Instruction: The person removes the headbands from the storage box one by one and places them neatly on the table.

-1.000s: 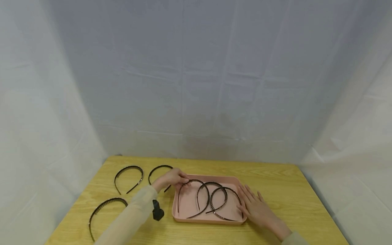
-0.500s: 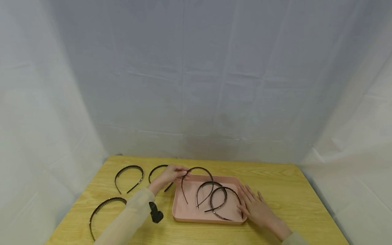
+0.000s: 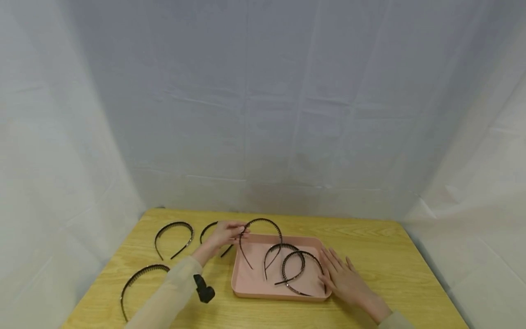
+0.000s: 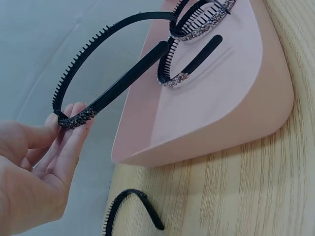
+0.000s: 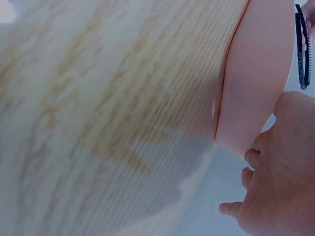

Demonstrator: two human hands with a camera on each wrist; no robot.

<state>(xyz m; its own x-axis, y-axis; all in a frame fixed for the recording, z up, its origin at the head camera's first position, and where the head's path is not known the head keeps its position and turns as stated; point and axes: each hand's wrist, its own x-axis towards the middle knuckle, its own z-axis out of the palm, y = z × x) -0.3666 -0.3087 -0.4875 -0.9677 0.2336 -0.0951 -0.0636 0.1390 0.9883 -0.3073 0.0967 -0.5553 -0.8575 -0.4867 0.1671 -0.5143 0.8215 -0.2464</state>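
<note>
My left hand pinches a black toothed headband by its side, where dark beads cover the band. It is raised over the left part of a pink tray, its two ends pointing down toward the tray. Two more headbands lie inside, overlapping: one with a glittery band on the right and another beside it. My right hand rests with straight fingers against the tray's right side. In the right wrist view its fingers touch the pink wall.
Left of the tray, a headband lies at the back and another near the front, partly behind the left sleeve. A third headband is partly hidden behind the left hand. Pale curtains surround the wooden table.
My left hand has lifted the headband up from the tray, then drawn it slightly left and back. The right hand has stayed at the tray's side.
</note>
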